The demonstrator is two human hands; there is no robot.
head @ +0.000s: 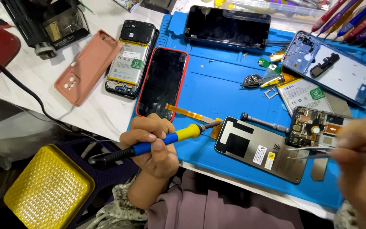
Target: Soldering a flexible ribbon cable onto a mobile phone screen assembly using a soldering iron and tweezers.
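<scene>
Soldering iron (pixel 166 139): blue and yellow handle, gripped in the closed fingers of the left hand (pixel 151 146); held nearly level above the front edge of the blue work mat (pixel 217 85), its metal tip directed at the corner of the display panel (pixel 261 148), close to the orange flex ribbon (pixel 191 113). A black cord is seen trailing from the handle to the left.

Tweezers (pixel 308 152): thin, metal, pinched in the right hand (pixel 361 157), which is blurred; points are directed left, over the display panel and just below the circuit board (pixel 308 127).

Display panel: laid back side up on the mat, grey with black patches and small stickers.

Circuit board: dark, with gold-coloured parts, set at the panel's upper right corner.

Screwdriver (pixel 263 123): grey, laid on the mat between ribbon and circuit board.

Phone in red case (pixel 162 82): laid screen up at the mat's left edge.

Opened phone (pixel 131 59): battery exposed, laid beside it on the white table.

Pink phone cover (pixel 87 68): laid further left.

Blue phone frame (pixel 335 70): laid at upper right.

Black screen (pixel 227 26): laid at the mat's far edge.

Yellow woven stool (pixel 47 186): seen at lower left.
</scene>
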